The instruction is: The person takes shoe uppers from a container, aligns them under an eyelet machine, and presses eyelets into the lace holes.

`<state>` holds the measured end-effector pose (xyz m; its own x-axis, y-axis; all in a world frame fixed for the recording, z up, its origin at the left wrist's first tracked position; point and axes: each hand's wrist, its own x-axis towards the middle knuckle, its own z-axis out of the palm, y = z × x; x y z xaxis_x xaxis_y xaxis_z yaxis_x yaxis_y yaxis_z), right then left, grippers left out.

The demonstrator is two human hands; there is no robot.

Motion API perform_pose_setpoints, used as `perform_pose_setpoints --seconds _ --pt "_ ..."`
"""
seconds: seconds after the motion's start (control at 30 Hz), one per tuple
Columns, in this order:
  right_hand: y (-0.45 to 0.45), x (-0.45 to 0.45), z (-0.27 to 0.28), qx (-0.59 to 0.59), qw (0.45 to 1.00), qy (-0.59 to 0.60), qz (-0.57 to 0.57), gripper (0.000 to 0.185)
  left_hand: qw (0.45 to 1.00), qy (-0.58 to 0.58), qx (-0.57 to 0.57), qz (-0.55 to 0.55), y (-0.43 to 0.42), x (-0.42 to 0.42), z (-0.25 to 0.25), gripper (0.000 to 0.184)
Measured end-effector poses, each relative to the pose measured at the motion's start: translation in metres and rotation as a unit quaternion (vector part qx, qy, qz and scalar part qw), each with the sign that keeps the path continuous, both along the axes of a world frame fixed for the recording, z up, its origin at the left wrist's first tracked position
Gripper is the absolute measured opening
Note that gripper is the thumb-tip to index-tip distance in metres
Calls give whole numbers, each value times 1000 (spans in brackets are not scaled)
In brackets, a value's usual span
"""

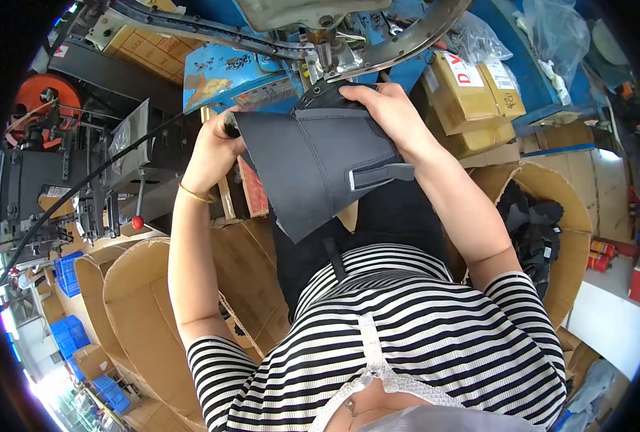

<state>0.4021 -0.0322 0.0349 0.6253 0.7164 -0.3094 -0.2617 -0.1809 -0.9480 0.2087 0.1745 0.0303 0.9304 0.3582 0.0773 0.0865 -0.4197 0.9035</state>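
Note:
A black stitched boot upper (291, 165) is spread between my hands, just below the head of a machine. Lines of seam run across it, and a pull strap with a light edge lies along its lower right side. My left hand (218, 147) grips its upper left edge, with the fingertips partly hidden behind the material. On the other side my right hand (390, 119) holds the top, the thumb lying over a dark flap with small holes (327, 95). This flap is right by the metal machine head (326, 57).
Curved metal rails (219, 32) lead to the machine from both sides. Taped cartons (471, 93) stand at the right. A large cardboard box (561, 194) holds dark pieces beside my right arm. At the left stands a machine with a red-knobbed lever (138, 222); an open carton (143, 309) sits below.

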Motion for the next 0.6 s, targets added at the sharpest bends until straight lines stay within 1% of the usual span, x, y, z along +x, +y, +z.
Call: perform_pose_setpoints --seconds 0.07,0.13,0.17,0.2,0.23,0.27,0.33,0.37,0.47,0.5,0.57,0.6 --pt "-2 -1 1 -22 1000 3 3 36 1000 -2 15 0 -5 0 7 13" --pt "-2 -3 -2 -29 999 -14 -8 36 999 4 -32 -10 -4 0 -7 15" --pt "-1 -1 -2 -43 998 -41 7 37 998 5 -56 -12 -5 0 -14 16" --pt "1 5 -2 -56 996 -69 23 37 997 46 -56 3 -6 1 -19 17" --pt "1 6 0 -69 992 -94 37 38 997 58 -43 -1 -6 3 -19 17" --pt "0 5 2 -62 993 -96 40 38 997 71 -28 -8 -5 6 -19 17" --pt "-4 2 10 -49 993 -100 39 38 998 55 -30 10 -8 5 -19 16" --pt "-3 6 -6 -32 995 -90 41 40 998 48 -32 19 -9 3 -19 16" --pt "-1 0 -9 -8 995 -96 24 40 999 31 -40 16 -6 3 -19 15" --pt "-3 2 -2 -45 994 -90 46 40 999 42 -19 18 -5 3 -18 15" --pt "-1 0 -6 -20 994 -101 32 41 997 65 24 18 -3 6 -17 15" --pt "-1 0 -8 -8 994 -106 23 41 998 53 20 14 -3 7 -17 15"
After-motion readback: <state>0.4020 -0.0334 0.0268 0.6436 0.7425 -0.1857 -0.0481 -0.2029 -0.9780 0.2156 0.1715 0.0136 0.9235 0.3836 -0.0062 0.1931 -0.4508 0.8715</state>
